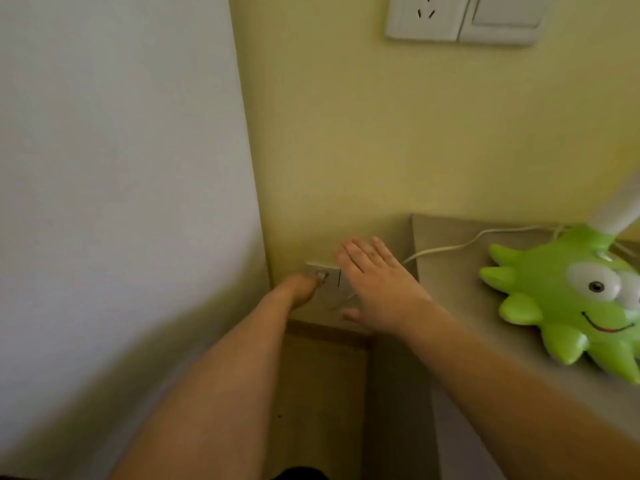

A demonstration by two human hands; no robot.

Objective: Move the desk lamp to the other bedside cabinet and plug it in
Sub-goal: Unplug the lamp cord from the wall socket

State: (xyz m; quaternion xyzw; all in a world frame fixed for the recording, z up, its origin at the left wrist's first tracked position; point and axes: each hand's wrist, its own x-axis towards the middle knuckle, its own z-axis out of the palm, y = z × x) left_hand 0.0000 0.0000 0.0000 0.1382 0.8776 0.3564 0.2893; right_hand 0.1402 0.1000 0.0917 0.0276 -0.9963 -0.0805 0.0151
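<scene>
Lamp [575,303], green and spiky with a cartoon face, stood at the bedside cabinet [450,306]'s right edge; left hand [301,289] pinched the plug [321,276] at the low wall socket [329,275], right hand [377,285] spread flat beside it.

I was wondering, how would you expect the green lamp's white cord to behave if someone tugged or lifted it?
The white cord is probably floppy: it sags in loose curves across the cabinet top. It looks thin, so likely light and unable to hold a shape. A tug might drag or tip the green lamp, since the cord runs back to its base; that joint is blurred.
</scene>
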